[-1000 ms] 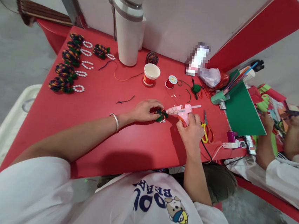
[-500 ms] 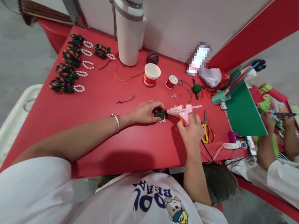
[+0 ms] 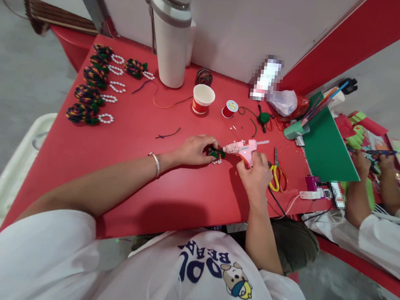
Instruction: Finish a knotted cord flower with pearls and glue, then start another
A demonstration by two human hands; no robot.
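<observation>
The left hand point(image 3: 198, 150) has its grip pinched on a small dark yarn piece point(image 3: 217, 154) with white beads point(image 3: 217, 161), nearer the wearer than the paper cup point(image 3: 202, 107) and slightly to its right, while the right hand point(image 3: 256, 174) wraps its grip round the handle of a pink glue gun point(image 3: 244, 149), nozzle point(image 3: 227, 149) aimed at the yarn. This looks like the gluing step, though whether the nozzle touches is too small to tell; the next move seems to call for a steady hold and a light squeeze. Well left of the paper cup, similar beaded pieces point(image 3: 96, 77) line the desk point(image 3: 135, 125).
</observation>
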